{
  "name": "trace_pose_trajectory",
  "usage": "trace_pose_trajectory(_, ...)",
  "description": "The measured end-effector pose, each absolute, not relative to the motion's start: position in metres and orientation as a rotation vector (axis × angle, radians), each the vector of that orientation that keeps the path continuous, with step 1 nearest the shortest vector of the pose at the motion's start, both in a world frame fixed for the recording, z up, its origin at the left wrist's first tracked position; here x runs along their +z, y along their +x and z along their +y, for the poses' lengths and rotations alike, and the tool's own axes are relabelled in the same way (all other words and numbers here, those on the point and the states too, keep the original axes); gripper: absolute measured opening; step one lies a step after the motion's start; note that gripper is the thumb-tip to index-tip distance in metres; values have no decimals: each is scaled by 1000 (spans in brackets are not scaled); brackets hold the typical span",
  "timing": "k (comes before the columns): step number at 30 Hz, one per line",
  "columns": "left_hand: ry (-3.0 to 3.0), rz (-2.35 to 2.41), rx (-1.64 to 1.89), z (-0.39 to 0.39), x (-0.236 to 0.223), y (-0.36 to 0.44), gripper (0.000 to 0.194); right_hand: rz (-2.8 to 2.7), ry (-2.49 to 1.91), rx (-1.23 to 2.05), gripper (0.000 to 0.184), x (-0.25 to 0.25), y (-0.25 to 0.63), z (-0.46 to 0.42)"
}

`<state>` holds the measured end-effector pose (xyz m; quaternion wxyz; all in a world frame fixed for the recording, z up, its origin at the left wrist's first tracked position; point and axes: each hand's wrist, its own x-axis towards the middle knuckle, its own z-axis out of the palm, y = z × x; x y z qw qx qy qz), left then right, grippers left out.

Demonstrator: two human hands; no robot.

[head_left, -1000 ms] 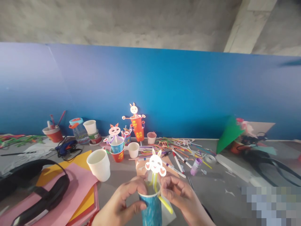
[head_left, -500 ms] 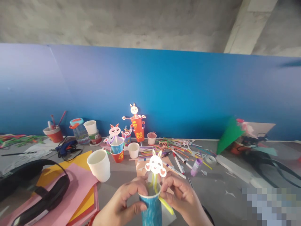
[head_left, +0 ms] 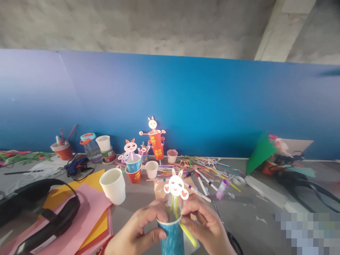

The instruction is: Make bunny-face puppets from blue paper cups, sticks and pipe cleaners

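Observation:
A blue paper cup [head_left: 173,236] stands low in the middle, gripped by my left hand [head_left: 138,230] with thumb and fingers round its rim. A yellow straw [head_left: 187,233] sticks out of the cup's side, and my right hand [head_left: 207,226] pinches it at the rim. A white paper rabbit face [head_left: 176,185] rises from the cup on a stick. The grey table [head_left: 252,212] lies under both hands.
A white cup [head_left: 113,185] stands to the left by pink and yellow paper sheets [head_left: 87,209] and black headphones [head_left: 39,212]. Behind are finished rabbit cups [head_left: 132,163] [head_left: 156,140], scattered markers and straws [head_left: 202,173], a glue stick [head_left: 221,188], a glue gun [head_left: 77,164] and a blue back panel [head_left: 212,106].
My hands and the cup have shifted slightly lower in view. The fingers have adjusted a little on the rim and the straw.

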<state>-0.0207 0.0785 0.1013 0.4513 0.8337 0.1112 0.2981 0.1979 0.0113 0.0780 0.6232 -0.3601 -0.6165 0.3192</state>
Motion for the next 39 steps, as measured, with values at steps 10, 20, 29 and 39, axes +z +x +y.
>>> trace_pose_trajectory(10, 2116, 216, 705, 79, 110, -19, 9, -1679, -940, 718, 6, 91, 213, 11)
trace_pose_trajectory(20, 2203, 355, 807, 78, 110, -19, 36, -1820, -1110, 848, 24, 91, 223, 9)
trace_pose_trajectory(29, 1355, 367, 705, 75, 81, -7, 83, -1800, -1086, 853, 24, 88, 219, 11)
trace_pose_trajectory(39, 1265, 259, 916, 79, 58, 8, 105, -1935, -1203, 628, 13, 89, 221, 3)
